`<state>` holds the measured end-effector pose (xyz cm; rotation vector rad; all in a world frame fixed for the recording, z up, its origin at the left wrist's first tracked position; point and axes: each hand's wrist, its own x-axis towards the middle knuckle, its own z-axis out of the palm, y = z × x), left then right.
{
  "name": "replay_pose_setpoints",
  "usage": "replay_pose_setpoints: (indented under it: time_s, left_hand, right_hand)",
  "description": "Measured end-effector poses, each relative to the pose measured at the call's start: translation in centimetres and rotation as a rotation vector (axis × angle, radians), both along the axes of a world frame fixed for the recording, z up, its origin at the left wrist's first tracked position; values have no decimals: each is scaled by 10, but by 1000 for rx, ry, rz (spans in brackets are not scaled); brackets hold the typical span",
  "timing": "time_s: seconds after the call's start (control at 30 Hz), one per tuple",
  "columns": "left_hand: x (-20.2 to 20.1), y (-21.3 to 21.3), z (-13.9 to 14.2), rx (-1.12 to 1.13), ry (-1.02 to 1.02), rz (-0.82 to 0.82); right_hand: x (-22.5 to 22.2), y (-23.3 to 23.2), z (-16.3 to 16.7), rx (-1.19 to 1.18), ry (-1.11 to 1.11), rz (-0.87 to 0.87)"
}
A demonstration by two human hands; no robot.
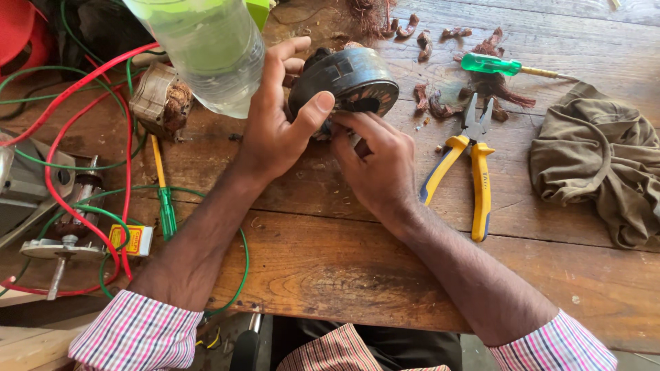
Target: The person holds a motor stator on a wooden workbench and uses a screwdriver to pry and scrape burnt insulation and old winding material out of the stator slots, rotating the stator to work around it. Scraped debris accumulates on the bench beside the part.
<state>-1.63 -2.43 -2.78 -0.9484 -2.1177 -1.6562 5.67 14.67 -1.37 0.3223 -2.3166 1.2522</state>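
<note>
From the head camera we look down on a worn wooden workbench [330, 275]. Our two hands meet at a round motor stator [347, 82], a dark grey metal ring with a hollow middle and coppery patches showing at its open face. It is held tilted just above the bench, far of centre. Our left hand [275, 124] wraps its left side, fingers over the top and thumb pressed on the near rim, so it is clamped on the stator. Our right hand [378, 165] sits just near of it with fingers curled together at the stator's lower edge; we cannot tell what they pinch there.

A clear plastic bottle [206, 48] stands at the far left, close to the lens and blurred; what it holds we cannot tell.

To the right lie pliers [464, 158] with yellow and blue handles, jaws pointing far. Beyond them rests a green-handled screwdriver [498, 65] among clumps of cut copper wire [481, 82]. A crumpled olive cloth [605, 158] fills the right edge. On the left, red and green wires [82, 137] loop around another wound motor part [161, 99] and a rotor shaft [62, 240].
</note>
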Motion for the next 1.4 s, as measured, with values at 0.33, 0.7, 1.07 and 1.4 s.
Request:
replay_pose_setpoints:
  time_s: [0.33, 0.7, 1.07, 1.4]
  left_hand:
    - [-7, -2, -5, 166, -158, -207]
    - [-7, -6, 0, 146, -184, -249]
    - [-6, -2, 6, 112, -230, -174]
    - [-4, 1, 4, 97, -146, -147]
  right_hand:
    - [-2, 4, -8, 84, 67, 21]
    - [3, 0, -1, 22, -10, 16]
    - [-12, 3, -5, 143, -55, -87]
    - [-24, 19, -9, 489, 106, 27]
